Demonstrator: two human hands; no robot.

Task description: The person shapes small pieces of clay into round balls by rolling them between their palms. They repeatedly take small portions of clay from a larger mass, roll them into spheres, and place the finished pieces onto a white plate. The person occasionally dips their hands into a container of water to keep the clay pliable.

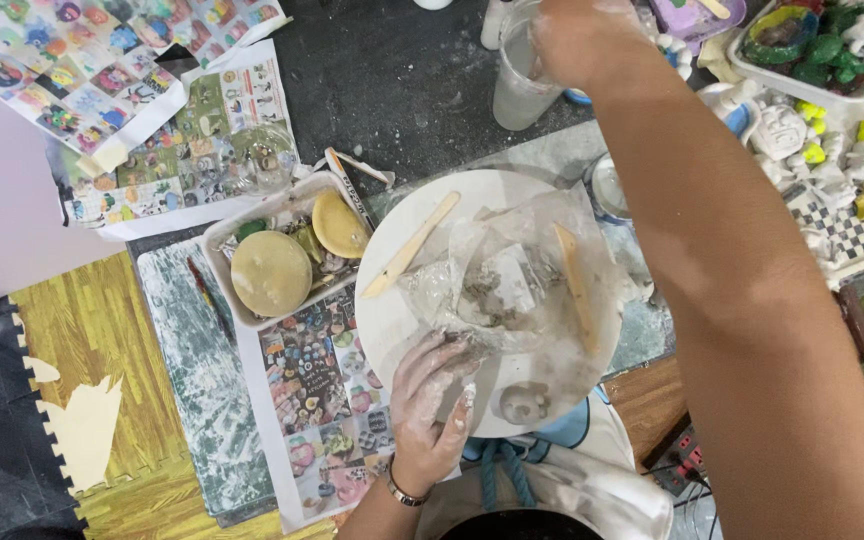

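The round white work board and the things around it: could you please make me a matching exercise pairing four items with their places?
1. flat wooden stick
2. clear plastic cup
3. left hand
4. round tan sponge

a. in the white tray
b. under the right hand
c. on the crumpled clear plastic bag
d. on the round white work board, left part

Pairs: 1-d, 2-b, 3-c, 4-a

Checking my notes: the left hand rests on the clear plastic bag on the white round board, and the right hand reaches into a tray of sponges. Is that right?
Not quite. The left hand does rest on the plastic bag on the white board, but the right hand reaches up to a plastic cup, not the sponge tray, as the head view shows.
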